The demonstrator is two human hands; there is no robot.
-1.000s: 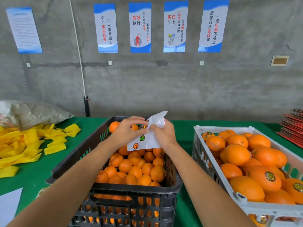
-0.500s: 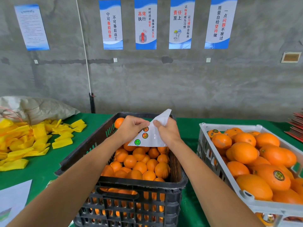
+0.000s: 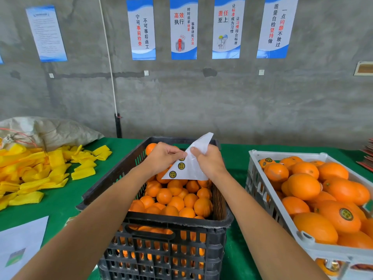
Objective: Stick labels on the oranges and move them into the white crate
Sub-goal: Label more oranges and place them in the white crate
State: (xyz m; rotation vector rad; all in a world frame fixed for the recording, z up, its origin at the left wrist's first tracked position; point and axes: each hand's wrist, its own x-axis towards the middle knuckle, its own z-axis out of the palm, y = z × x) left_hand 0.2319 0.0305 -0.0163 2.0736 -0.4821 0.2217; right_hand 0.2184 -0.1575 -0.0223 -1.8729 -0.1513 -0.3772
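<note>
A white label sheet (image 3: 189,168) with round black-and-gold stickers hangs over the black crate (image 3: 161,223), which is full of unlabelled oranges (image 3: 175,201). My right hand (image 3: 207,161) grips the sheet from the right. My left hand (image 3: 163,158) pinches at the sheet's upper left edge, where a sticker sits. To the right stands the white crate (image 3: 260,188), holding larger oranges (image 3: 304,185), some with stickers on them.
Yellow foam nets (image 3: 40,168) lie piled on the green table at the left, with a grey sack (image 3: 50,130) behind them. A white paper (image 3: 18,245) lies at the near left. Red flat items (image 3: 366,156) are stacked at the far right. A concrete wall stands behind.
Both hands with the sheet have stayed over the black crate. The sheet has folded into a narrower triangle, and my left fingers have closed in on its upper edge.
</note>
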